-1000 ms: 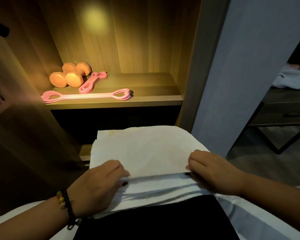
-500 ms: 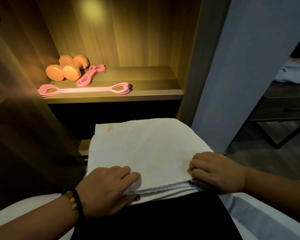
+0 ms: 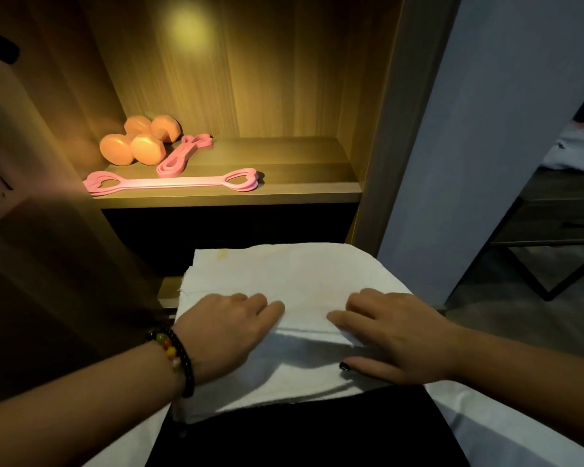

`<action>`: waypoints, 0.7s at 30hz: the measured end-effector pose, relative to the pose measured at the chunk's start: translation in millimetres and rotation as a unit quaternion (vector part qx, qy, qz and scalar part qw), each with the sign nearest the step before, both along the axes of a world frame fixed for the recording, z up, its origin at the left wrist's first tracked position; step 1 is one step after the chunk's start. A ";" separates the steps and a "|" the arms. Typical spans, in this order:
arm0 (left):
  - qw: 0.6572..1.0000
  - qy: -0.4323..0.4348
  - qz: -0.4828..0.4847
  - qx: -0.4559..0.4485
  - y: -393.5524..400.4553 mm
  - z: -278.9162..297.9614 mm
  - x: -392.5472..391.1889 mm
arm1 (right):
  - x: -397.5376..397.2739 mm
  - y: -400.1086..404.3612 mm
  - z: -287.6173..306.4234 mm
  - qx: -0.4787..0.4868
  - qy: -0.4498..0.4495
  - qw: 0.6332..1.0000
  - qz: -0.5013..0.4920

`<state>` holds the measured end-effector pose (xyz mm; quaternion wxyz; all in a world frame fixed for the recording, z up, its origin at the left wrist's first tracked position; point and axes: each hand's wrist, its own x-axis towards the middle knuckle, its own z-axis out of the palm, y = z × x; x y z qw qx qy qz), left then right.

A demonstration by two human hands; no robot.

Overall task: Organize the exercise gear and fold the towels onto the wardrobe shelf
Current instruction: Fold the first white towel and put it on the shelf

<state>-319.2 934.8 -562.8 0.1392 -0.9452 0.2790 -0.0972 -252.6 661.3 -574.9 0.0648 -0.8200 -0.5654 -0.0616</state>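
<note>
Head view: left hand (image 3: 228, 335) and right hand (image 3: 390, 335) pressed flat, fingers straight, on folded white towel (image 3: 294, 281) at six o'clock. Dumbbells (image 3: 139, 144) and pink bands (image 3: 172, 181) sat on wardrobe shelf (image 3: 300, 183) at eleven o'clock.

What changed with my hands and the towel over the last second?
Both hands let go of the towel's near edge and moved forward on top: left hand and right hand now press flat. Dumbbells and pink bands stayed on the shelf.
</note>
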 end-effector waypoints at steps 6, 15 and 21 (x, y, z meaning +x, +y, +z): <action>1.000 -0.009 -0.013 0.007 14.7 33.5 37.5 | 18.2 31.0 6.7 -0.045 0.002 0.995 -0.094; 0.999 -0.018 0.011 0.041 21.4 59.4 62.2 | 64.3 42.5 55.8 -0.121 -0.038 0.985 -0.120; 0.959 -0.246 0.112 -0.086 27.9 81.6 92.6 | 134.6 83.4 125.4 -0.057 -0.069 0.979 -0.182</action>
